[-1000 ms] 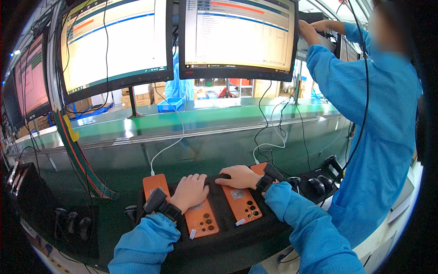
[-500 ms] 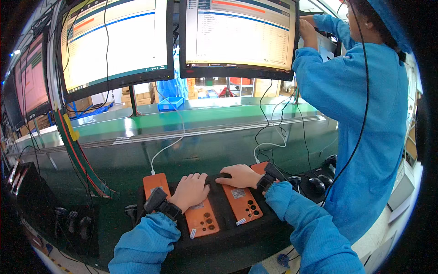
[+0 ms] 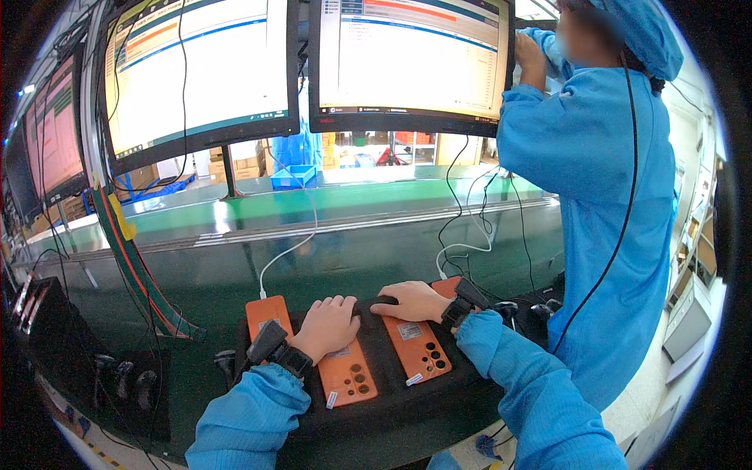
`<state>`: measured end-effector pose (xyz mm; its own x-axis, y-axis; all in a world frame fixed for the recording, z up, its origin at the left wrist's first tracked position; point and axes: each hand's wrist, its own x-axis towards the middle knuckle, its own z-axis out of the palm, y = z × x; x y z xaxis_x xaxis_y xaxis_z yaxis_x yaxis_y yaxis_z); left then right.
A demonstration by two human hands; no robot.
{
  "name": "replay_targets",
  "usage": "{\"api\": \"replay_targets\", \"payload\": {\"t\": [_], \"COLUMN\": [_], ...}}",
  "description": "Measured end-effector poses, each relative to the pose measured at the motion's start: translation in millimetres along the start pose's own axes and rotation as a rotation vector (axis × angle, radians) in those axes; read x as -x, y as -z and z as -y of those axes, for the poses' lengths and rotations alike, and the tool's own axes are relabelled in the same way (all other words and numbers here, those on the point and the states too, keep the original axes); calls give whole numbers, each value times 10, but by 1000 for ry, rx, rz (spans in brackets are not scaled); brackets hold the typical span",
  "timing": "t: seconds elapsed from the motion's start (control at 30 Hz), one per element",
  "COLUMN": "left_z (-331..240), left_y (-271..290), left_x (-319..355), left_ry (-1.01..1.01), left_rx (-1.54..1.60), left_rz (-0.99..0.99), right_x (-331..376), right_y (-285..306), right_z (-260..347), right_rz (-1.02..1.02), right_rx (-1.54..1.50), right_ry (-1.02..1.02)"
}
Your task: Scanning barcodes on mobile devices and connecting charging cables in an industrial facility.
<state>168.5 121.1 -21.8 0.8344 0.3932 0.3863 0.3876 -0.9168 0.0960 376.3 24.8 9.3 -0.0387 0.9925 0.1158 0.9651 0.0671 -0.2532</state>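
Dark mat (image 3: 381,352), orange multi-lens phones (image 3: 342,374)

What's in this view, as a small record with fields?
Left hand: bare, over an orange, rectangular phone
Right hand: bare, over another orange, rectangular phone
Camera lenses: round, dark, facing up on both
Wrist devices: black, boxy, one per arm
Thin white cords: two, ending at orange phone edges
Large black-framed monitors: two ahead, lit
Co-worker: blue gown and cap, at right
Unclear: total phones beneath the hands
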Motion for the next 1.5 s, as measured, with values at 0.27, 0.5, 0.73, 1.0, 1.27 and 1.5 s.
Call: {"api": "replay_targets", "payload": {"t": [0.27, 0.5, 0.73, 1.0, 1.27, 1.5], "left_z": [-11, -4, -10, 0, -22, -16], "left_y": [11, 0, 7, -4, 31, 7], "left_x": [-4, -2, 2, -6, -3, 17], "left_ry": [9, 10, 0, 10, 26, 6], "left_rx": [3, 10, 10, 10, 12, 16], "left_rz": [13, 13, -10, 1, 49, -9], "right_x": [-18, -8, -10, -23, -14, -5], "right_y": [-30, -14, -15, -29, -63, -70], "right_z": [-34, -9, -16, -25, -60, -52], "right_rz": [2, -7, -8, -10, -50, -73], "right_rx": [20, 18, 17, 30, -4, -19], "right_ry": [1, 7, 8, -5, 40, 42]}}
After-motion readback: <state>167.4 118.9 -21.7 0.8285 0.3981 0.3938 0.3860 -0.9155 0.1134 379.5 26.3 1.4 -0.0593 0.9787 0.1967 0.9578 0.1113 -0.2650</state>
